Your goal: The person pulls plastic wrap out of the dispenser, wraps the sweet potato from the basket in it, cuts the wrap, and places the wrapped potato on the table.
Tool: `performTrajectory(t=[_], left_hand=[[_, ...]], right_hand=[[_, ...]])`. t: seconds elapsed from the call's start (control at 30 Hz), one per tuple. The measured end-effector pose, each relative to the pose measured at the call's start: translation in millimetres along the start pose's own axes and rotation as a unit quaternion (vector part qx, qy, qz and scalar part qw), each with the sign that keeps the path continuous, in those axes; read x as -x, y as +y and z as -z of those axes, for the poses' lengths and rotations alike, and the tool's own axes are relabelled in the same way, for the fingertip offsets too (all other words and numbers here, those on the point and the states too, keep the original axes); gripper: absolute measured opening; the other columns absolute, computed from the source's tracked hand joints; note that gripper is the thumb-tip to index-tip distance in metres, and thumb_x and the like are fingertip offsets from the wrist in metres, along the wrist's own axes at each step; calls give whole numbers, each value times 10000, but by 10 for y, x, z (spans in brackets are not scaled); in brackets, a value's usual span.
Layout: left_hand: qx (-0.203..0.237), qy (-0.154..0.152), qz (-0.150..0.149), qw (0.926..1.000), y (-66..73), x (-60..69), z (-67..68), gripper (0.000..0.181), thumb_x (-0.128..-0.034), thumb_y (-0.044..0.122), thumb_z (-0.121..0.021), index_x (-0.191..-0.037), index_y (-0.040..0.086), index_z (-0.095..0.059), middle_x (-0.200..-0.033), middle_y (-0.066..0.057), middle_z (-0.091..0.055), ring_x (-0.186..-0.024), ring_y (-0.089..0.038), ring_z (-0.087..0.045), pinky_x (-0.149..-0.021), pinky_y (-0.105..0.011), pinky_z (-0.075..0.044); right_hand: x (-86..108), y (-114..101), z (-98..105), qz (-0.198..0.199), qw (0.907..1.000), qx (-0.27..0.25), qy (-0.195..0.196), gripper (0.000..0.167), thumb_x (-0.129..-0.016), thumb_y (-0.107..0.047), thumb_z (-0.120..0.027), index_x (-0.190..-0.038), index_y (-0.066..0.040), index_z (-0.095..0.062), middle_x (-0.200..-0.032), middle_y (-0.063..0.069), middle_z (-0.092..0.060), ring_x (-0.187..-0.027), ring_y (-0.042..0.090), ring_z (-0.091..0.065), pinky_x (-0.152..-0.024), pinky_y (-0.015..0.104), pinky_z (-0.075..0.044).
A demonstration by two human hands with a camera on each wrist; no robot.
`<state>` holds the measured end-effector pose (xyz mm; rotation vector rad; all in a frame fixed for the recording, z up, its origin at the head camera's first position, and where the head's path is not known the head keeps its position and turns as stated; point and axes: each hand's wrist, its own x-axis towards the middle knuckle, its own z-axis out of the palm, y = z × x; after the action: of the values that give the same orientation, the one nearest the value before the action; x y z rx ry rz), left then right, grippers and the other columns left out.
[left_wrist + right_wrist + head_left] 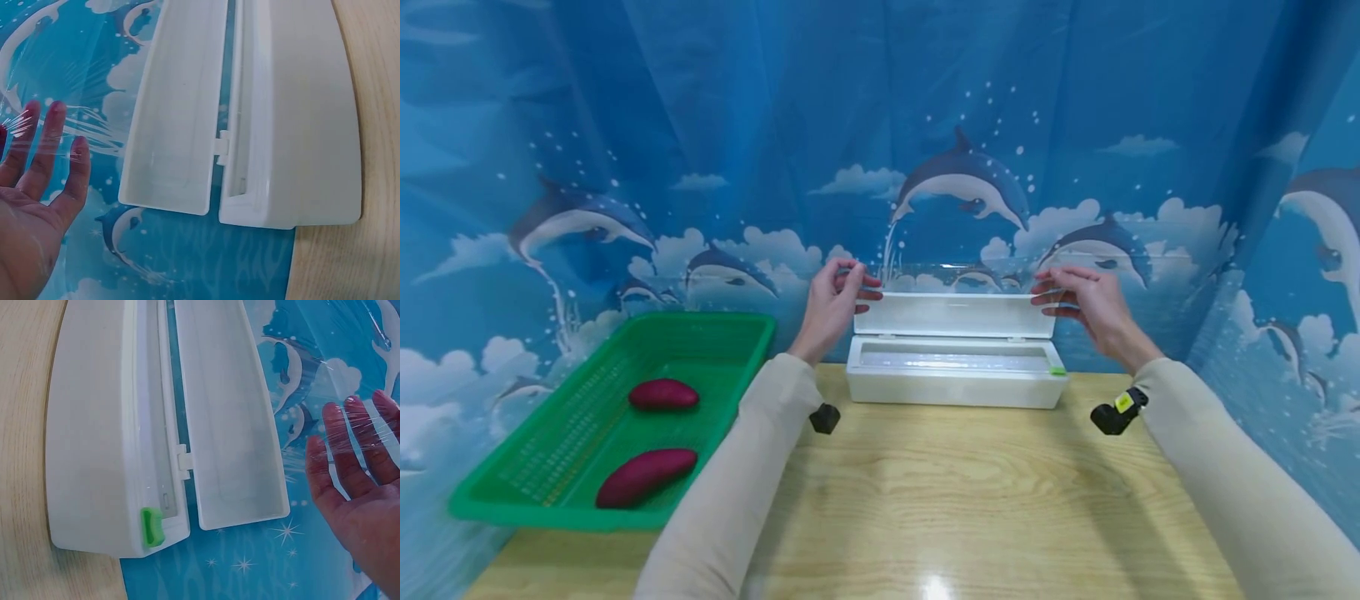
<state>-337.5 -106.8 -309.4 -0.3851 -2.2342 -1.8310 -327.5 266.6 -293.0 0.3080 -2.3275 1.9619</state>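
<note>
A sheet of clear plastic wrap (955,266) stretches between my two raised hands, above and behind a white wrap dispenser (955,392). My left hand (835,300) pinches one side between thumb and forefinger. On the other side, my right hand (1093,308) pinches the film the same way. In both wrist views the film (97,134) lies against the other fingers, which are spread and slightly bent. The dispenser's hinged lid (955,317) stands raised at the back. A green slide cutter (152,527) sits at its right end.
At the left, a green plastic basket (760,333) holds two purple sweet potatoes, one farther back (662,395) and one nearer (646,477). Underneath is a light wooden table (955,492). A blue dolphin-print curtain (820,108) hangs close behind and at both sides.
</note>
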Motion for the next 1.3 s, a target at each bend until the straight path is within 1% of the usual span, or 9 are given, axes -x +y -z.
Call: performTrajectory(t=[0.07, 0.2, 0.43, 0.57, 0.73, 0.87, 1.07, 1.17, 1.3], left_hand=[[-24, 6, -77, 10000, 20, -8, 7, 419, -1087, 399, -465, -1300, 42, -519, -1193, -114, -736, -1069, -270, -742, -948, -467, -599], [-10, 1, -224, 9997, 62, -22, 20, 416, -1087, 390, -470, -1278, 24, -518, -1174, -132, -742, -1053, -279, -748, -927, -475, -606], [-70, 20, -275, 9996, 157, -34, 40, 420, -1086, 402, -467, -1307, 48, -509, -1181, -113, -738, -1060, -258, -746, -934, -455, -606], [-62, 6, -319, 9995, 206, -40, 56, 424, -1085, 408, -464, -1309, 51, -511, -1181, -103, -739, -1052, -236, -748, -928, -440, -610], [26, -25, -457, 9989, 259, -49, 83, 423, -1087, 400, -459, -1303, 41, -511, -1167, -113, -739, -1028, -238, -751, -925, -479, -607], [31, 11, -547, 9985, 305, -58, 92, 416, -1086, 394, -462, -1305, 44, -513, -1169, -113, -733, -1022, -236, -751, -926, -480, -606], [17, 20, -558, 9984, 361, -82, 81, 413, -1082, 397, -470, -1310, 55, -512, -1187, -106, -728, -1050, -238, -749, -938, -441, -607], [-14, 95, -579, 9983, 385, -86, 77, 409, -1082, 396, -470, -1304, 55, -511, -1199, -109, -726, -1061, -242, -746, -956, -455, -599], [-70, 200, -627, 9978, 420, -84, 83, 408, -1079, 404, -472, -1301, 64, -515, -1215, -99, -727, -1061, -227, -746, -961, -437, -598]], right_hand=[[4, -31, -2, 31, 9999, 101, 26, 363, -1042, -419, -558, -1224, -151, -722, -980, -91, -772, -941, 118, -737, -822, 285, -623], [10, -85, -3, 67, 9999, 102, 56, 363, -1040, -422, -561, -1229, -157, -721, -984, -89, -770, -932, 104, -732, -819, 283, -623], [11, -180, -3, 207, 9997, -64, 86, 265, -1036, -398, -580, -1131, -220, -751, -979, -66, -766, -924, 121, -730, -801, 281, -624], [14, -230, 0, 294, 9995, -101, 116, 284, -1033, -385, -589, -1153, -183, -749, -988, -56, -769, -910, 116, -730, -787, 280, -625], [16, -290, 11, 355, 9990, 164, 201, 363, -1037, -404, -572, -1235, -136, -716, -982, -94, -758, -921, 98, -724, -795, 264, -620], [15, -334, 15, 359, 9985, 315, 273, 385, -1035, -428, -559, -1255, -147, -705, -979, -118, -755, -924, 79, -724, -792, 244, -614], [33, -392, 26, 364, 9985, 180, 358, 392, -1031, -417, -562, -1253, -123, -698, -964, -114, -762, -911, 76, -733, -781, 233, -615], [40, -422, 26, 394, 9985, 131, 367, 367, -1029, -410, -568, -1229, -138, -711, -957, -113, -762, -907, 76, -733, -776, 230, -615], [43, -461, 26, 451, 9981, 198, 376, 353, -1028, -412, -568, -1221, -158, -717, -973, -107, -765, -916, 77, -733, -791, 238, -616]])
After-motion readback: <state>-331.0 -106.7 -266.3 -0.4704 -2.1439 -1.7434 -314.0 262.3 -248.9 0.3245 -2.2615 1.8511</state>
